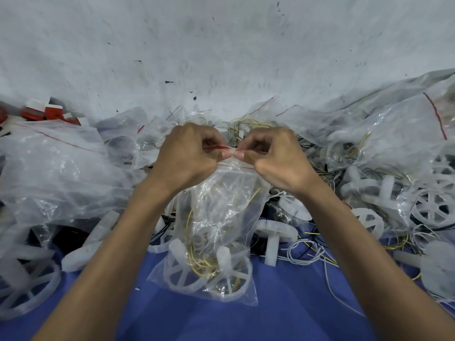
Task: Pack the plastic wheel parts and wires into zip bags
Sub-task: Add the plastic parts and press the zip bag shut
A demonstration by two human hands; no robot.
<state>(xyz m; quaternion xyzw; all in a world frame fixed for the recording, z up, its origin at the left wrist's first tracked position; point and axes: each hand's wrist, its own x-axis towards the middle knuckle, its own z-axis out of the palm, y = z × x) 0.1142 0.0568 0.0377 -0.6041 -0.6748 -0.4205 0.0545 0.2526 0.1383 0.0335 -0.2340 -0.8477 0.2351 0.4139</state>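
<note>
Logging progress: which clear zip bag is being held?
The clear plastic zip bag at centre, with two white spoked wheels and yellow wire inside. Left hand and right hand pinch its red-striped top; the other bags lie untouched.

Left hand (pixel 186 156) and right hand (pixel 273 158) raised close together, fingers curled, thumbs and forefingers pinching.

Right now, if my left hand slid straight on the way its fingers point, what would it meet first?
Probably the right hand: it and the left hand pinch the zip bag at its red seal, fingertips facing, nearly touching. Depth is unclear.
</note>
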